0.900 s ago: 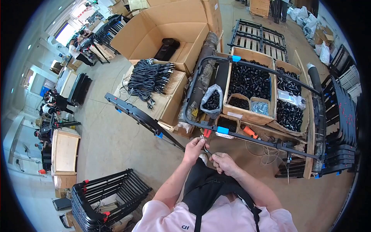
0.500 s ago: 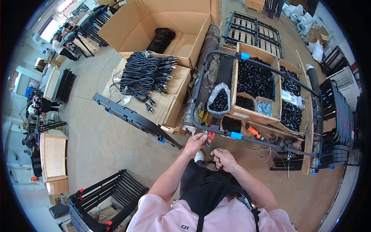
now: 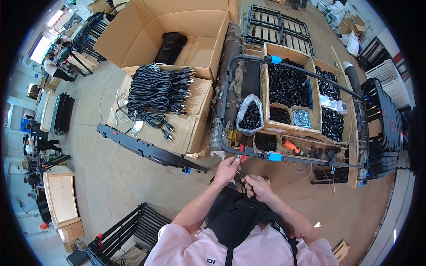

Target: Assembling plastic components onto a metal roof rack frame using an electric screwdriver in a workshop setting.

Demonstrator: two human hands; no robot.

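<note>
My left hand is closed in a pinch just below the near bar of a black tubular metal frame. A thin dark cable runs from its fingers to my right hand, which is closed on the cable lower down and to the right. Loose dark strands hang between the hands. Right above my left fingertips, a red piece sits at the frame's bar; its kind is unclear. Blue wraps mark the bar to the right. My fingers hide the cable's end.
Wooden boxes of black parts and screws stand inside the frame, beside a bag of black pieces. Bundled black power cords lie on a carton at left. A black bar juts out there. Stacked frames stand lower left.
The view has shifted slightly, so the surroundings sit further left. Both hands stay close together under the bar, still on the cable; more dark strand shows between them.
</note>
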